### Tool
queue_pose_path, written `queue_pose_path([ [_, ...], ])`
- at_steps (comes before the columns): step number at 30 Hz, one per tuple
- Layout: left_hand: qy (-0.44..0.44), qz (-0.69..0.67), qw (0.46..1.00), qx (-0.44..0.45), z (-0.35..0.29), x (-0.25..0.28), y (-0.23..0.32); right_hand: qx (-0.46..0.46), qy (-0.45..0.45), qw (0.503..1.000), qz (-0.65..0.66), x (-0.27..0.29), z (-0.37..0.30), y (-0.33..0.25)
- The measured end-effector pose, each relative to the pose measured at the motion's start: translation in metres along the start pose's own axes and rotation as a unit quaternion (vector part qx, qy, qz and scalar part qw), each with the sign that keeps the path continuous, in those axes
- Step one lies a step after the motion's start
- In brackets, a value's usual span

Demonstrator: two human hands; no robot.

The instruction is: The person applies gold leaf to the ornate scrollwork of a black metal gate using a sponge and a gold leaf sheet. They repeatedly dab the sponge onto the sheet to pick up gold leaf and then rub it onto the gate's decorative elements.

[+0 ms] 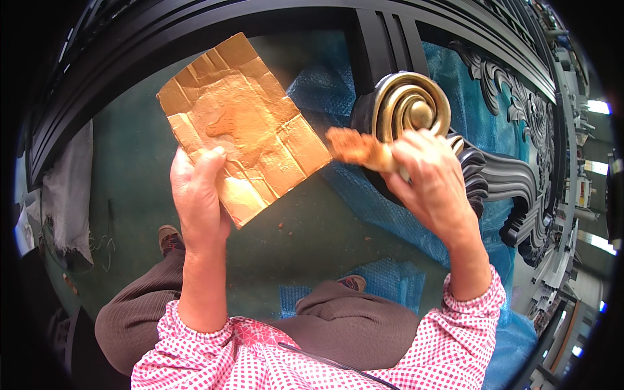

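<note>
My left hand (200,185) grips the lower left edge of a creased, gold-coated piece of cardboard (266,133), thumb on top. A darker wet-looking patch of gold lies in the cardboard's middle. My right hand (426,175) is closed round a paintbrush (357,148) whose bristles are gold-orange and slightly blurred. The bristle tip is by the cardboard's right corner; I cannot tell whether they touch. Just behind the brush is a carved scroll (416,107) with gold spiral ridges, on a black frame. Part of the scroll is hidden by my right hand.
Black moulded frame rails (390,39) run along the top. Black carved scrollwork (513,182) extends to the right. Blue bubble wrap (383,208) lies under the frame on the green floor (130,156). A whitish translucent sheet (68,188) hangs at the left. My bent legs are below.
</note>
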State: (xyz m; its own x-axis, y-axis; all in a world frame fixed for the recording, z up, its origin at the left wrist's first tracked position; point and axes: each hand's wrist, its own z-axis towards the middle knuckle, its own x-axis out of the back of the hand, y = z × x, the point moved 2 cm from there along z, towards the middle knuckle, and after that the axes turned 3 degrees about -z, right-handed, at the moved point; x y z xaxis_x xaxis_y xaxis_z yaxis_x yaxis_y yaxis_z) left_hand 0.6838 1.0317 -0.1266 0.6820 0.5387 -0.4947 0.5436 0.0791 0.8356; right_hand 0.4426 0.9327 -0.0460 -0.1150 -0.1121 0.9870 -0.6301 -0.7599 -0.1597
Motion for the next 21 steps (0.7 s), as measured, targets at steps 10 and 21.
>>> queue_pose_path([
  [10, 0.006, 0.019, 1.0, -0.005, 0.006, 0.003, -0.004, -0.128, 0.185, 0.969, 0.103, 0.002, -0.006, 0.02],
  [21, 0.001, 0.01, 1.0, -0.007, 0.007, 0.008, -0.004, -0.124, -0.002, 0.992, 0.031, 0.003, -0.047, 0.01],
])
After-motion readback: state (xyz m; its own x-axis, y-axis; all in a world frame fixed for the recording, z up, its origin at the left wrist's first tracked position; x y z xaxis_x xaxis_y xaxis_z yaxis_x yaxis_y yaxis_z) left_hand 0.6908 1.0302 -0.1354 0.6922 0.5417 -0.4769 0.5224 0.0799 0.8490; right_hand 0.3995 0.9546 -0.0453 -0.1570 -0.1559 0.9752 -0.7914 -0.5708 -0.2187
